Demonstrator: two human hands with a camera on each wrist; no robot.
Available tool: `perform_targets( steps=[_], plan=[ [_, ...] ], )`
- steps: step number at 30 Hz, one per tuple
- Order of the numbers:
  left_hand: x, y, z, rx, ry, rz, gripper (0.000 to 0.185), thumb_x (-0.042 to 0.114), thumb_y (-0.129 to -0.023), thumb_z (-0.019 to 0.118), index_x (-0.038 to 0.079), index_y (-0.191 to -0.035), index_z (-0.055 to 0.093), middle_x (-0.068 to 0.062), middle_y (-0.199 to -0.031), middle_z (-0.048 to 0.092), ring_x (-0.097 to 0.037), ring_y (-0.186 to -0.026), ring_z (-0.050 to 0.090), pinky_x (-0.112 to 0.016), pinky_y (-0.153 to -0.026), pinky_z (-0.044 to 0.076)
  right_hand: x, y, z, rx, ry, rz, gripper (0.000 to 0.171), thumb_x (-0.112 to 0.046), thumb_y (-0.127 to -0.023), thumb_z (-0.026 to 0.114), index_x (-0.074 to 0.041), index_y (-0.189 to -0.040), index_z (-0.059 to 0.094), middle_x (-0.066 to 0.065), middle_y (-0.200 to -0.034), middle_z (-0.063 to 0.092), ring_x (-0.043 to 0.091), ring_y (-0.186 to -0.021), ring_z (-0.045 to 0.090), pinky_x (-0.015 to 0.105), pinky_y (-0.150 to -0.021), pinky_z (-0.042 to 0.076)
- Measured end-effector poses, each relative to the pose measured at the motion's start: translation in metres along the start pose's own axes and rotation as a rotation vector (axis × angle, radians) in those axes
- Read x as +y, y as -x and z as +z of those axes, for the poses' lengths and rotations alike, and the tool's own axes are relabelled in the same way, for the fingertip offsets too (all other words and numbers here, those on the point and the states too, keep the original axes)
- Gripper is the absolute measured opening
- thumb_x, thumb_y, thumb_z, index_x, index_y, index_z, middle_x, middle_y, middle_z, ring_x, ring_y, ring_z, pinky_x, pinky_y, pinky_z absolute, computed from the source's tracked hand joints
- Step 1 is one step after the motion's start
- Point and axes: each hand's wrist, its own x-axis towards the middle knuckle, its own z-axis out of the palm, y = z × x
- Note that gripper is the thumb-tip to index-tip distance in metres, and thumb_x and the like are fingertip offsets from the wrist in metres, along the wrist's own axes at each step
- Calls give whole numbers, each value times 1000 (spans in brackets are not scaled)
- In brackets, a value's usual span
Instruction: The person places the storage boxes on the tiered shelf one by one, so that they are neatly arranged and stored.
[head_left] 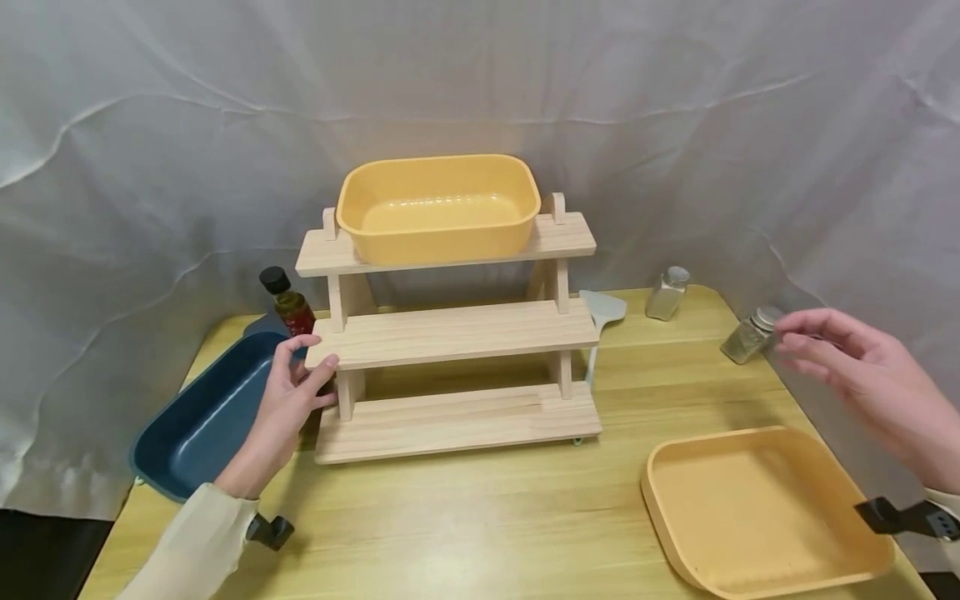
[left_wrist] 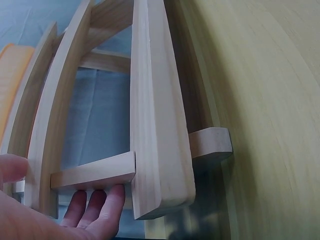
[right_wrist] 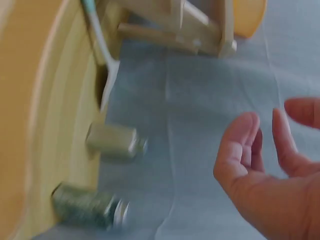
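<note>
A three-tier wooden display shelf (head_left: 457, 333) stands mid-table. My left hand (head_left: 288, 400) grips its left end at the middle board; in the left wrist view the fingers (left_wrist: 102, 207) curl against the side upright. On the top board sits a yellow rectangular basin (head_left: 438, 242). My right hand (head_left: 862, 375) hovers at the right with loosely bent fingers and holds nothing. Nearest to it in the head view is a glass spice jar (head_left: 750, 336) with dark green contents. A second jar (head_left: 667, 293) with pale contents stands farther back.
A dark blue basin (head_left: 217, 417) lies left of the shelf, near a dark-capped sauce bottle (head_left: 292, 307). Behind the shelf's right side is a pale spatula (head_left: 602, 308). A shallow yellow tray (head_left: 765, 517) occupies the front right. Grey curtain (head_left: 465, 75) surrounds the table.
</note>
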Motion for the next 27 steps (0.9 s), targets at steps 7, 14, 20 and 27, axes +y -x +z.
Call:
perform_targets(
  steps=[7,14,20,27],
  plan=[
    [-1,1,1,7,1,4,53,38,-111,67,26,-152,36,-14,-127,50,-27,-128,54,-28,-89,60,36,29,-43,-44,135,11,30,7,-113,50,0,-139,63,-4,-130,71,6,-115,67,14,-90,52],
    [-2,0,-1,1,9,5,51,38,-110,67,28,-150,37,-13,-126,51,-22,-124,56,-27,-88,60,82,54,-69,-57,27,-45,36,17,-109,45,4,-137,64,-4,-128,74,4,-115,68,13,-92,51],
    [-2,0,-1,2,7,13,50,38,-110,68,28,-149,38,-12,-127,51,-22,-124,56,-28,-88,60,104,75,-71,-2,267,169,32,-1,-114,54,-20,-135,69,-24,-122,69,-7,-109,58,13,-82,41],
    [-2,0,0,4,8,10,52,38,-110,67,26,-151,37,-14,-132,51,-24,-126,56,-27,-89,60,120,84,-72,-92,380,404,36,-29,-118,54,-24,-153,59,-39,-129,50,-21,-112,41,13,-83,38]
  ],
)
